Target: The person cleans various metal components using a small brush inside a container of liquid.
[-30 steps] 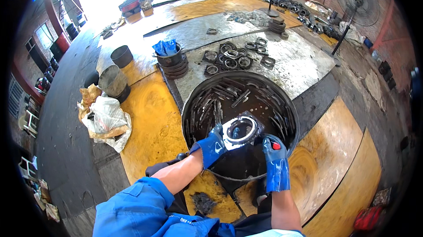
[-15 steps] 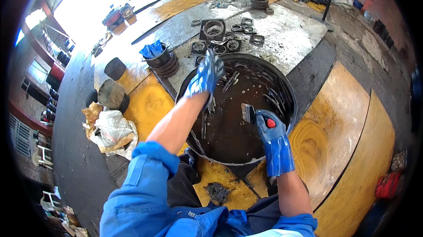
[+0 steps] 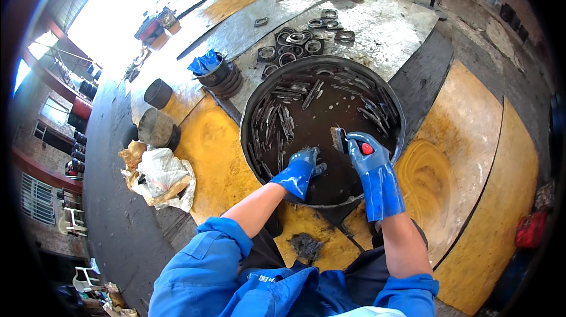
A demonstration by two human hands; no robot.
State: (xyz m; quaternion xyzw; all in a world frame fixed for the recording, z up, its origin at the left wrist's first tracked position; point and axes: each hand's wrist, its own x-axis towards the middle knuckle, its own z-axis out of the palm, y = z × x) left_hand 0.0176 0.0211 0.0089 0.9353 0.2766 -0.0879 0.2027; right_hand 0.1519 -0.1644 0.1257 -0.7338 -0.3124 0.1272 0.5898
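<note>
My right hand, in a blue rubber glove, grips a flat brush with a red handle over the middle of a round tub. Its bristles point left. Dark liquid fills the tub. Several flat dark metal pieces lean along the tub's left, far and right sides. My gloved left hand is low inside the near left part, fingers at the liquid and thumb apart; nothing shows in it. Beyond the far rim lies a pile of dark plates with round holes.
Left of the tub stand a dark bucket with blue gloves on a stack of rings and an open metal can. White and brown sacks lie nearer. Yellow-stained boards cover the floor at right. A red object sits far right.
My left hand has come back from over the far rim down into the tub. A square holed plate beyond that hand now appears within the pile. The brush stays in my right hand.
</note>
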